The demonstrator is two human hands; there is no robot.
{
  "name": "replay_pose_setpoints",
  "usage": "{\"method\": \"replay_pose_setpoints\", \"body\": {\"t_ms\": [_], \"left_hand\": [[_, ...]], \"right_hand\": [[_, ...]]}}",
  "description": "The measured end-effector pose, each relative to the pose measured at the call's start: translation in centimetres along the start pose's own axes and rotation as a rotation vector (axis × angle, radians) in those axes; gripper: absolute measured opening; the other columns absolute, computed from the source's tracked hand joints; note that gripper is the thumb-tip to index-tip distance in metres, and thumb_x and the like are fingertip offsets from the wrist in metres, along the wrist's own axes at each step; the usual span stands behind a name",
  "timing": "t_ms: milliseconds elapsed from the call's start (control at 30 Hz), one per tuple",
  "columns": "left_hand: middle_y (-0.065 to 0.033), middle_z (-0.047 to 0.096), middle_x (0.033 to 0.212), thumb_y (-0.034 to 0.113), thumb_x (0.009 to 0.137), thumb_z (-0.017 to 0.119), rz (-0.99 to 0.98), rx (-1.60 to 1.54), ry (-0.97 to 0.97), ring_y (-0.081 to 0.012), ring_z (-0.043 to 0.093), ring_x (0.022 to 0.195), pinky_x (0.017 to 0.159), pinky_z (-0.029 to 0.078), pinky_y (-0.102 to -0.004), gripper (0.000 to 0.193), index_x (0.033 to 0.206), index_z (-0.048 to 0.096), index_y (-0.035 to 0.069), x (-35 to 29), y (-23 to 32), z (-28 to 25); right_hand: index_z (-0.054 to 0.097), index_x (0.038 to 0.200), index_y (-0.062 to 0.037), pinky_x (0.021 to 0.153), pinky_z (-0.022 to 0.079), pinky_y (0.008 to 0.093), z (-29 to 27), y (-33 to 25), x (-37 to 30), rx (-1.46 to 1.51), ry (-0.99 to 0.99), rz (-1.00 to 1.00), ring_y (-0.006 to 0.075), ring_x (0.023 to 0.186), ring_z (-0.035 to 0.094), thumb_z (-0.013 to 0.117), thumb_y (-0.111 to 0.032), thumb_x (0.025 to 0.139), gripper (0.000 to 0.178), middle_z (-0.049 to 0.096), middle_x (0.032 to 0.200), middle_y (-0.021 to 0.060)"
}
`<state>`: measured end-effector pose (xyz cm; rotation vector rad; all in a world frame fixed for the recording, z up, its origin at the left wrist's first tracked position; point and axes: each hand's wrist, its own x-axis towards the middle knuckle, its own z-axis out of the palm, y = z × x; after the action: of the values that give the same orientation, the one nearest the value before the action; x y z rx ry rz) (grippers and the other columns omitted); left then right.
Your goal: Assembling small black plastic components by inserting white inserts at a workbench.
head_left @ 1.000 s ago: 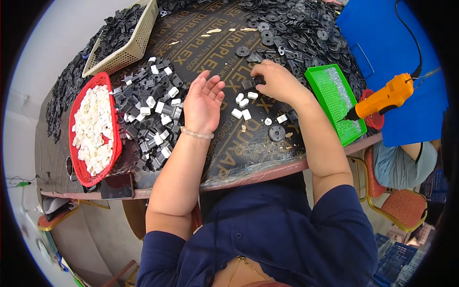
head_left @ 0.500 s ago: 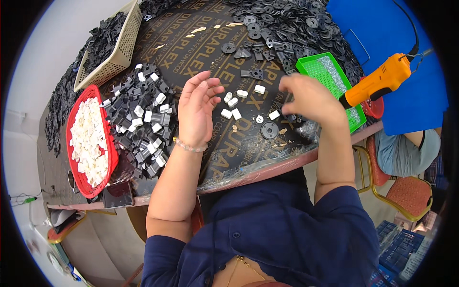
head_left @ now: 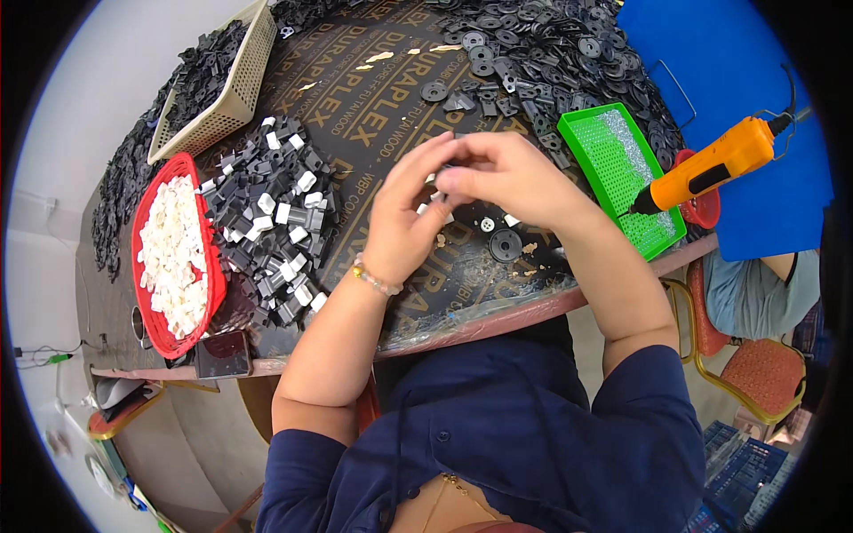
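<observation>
My left hand (head_left: pixel 404 218) and my right hand (head_left: pixel 506 173) meet above the middle of the dark brown table (head_left: pixel 355 98), fingertips pinched together on a small part (head_left: pixel 447 178) that the fingers mostly hide. A black round disc (head_left: pixel 505 244) and a few small white pieces (head_left: pixel 487 225) lie on the table just under my hands. To the left sits a pile of black and white assembled clips (head_left: pixel 275 222).
A red tray of white pieces (head_left: pixel 169 258) lies at the left edge, a cream basket of black parts (head_left: pixel 218 80) behind it. Black discs (head_left: pixel 542 44) are heaped at the back right. A green tray (head_left: pixel 617 173), an orange power screwdriver (head_left: pixel 711 164), a phone (head_left: pixel 222 354).
My right hand came back from the right side of the table toward the centre. Both hands rose and closed together on a small part.
</observation>
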<state>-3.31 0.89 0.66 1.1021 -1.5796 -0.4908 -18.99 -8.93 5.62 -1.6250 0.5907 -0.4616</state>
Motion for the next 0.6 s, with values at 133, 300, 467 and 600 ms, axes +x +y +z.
{"method": "replay_pose_setpoints", "body": {"t_ms": [133, 300, 467, 600], "left_hand": [[-0.0146, 0.060, 0.128, 0.000, 0.095, 0.061, -0.294, -0.636, 0.326, -0.0209, 0.061, 0.115, 0.097, 0.052, -0.0358, 0.054, 0.145, 0.042, 0.004, 0.3, -0.6, -0.9], [-0.0146, 0.063, 0.115, 0.013, 0.099, 0.060, -0.548, -0.971, 0.461, -0.0230, 0.065, 0.102, 0.088, 0.055, -0.0354, 0.031, 0.127, 0.049, 0.005, 0.4, -1.6, -2.2], [-0.0129, 0.064, 0.111, 0.018, 0.101, 0.058, -0.637, -1.119, 0.408, -0.0221, 0.065, 0.099, 0.086, 0.056, -0.0351, 0.021, 0.118, 0.052, 0.008, 0.3, -2.6, -2.4], [-0.0109, 0.066, 0.109, 0.018, 0.101, 0.058, -0.671, -1.043, 0.364, -0.0211, 0.066, 0.098, 0.086, 0.055, -0.0350, 0.020, 0.117, 0.054, 0.008, 0.4, -2.2, -2.0]], "right_hand": [[0.070, 0.095, 0.0016, 0.067, 0.053, 0.0286, -2.4, -2.0, 3.2, -0.473, 0.081, 0.045, 0.0175, 0.068, 0.064, 0.062, -0.044, 0.095, 0.047, 0.068, 0.079, 0.0088], [0.068, 0.098, 0.0026, 0.082, 0.053, 0.0462, -3.5, 4.2, 4.7, -1.199, 0.293, 0.161, 0.0366, 0.092, 0.068, 0.068, -0.040, 0.089, 0.043, 0.070, 0.091, 0.0202], [0.065, 0.098, -0.0011, 0.084, 0.053, 0.0418, -4.3, 5.2, 4.2, -0.973, 0.281, -0.038, 0.0347, 0.089, 0.066, 0.077, -0.028, 0.082, 0.034, 0.067, 0.090, 0.0169], [0.066, 0.111, -0.0017, 0.081, 0.053, 0.0312, -2.9, 3.9, 3.7, -0.323, 0.222, -0.316, 0.0191, 0.088, 0.063, 0.079, -0.009, 0.076, 0.038, 0.061, 0.095, 0.0075]]}}
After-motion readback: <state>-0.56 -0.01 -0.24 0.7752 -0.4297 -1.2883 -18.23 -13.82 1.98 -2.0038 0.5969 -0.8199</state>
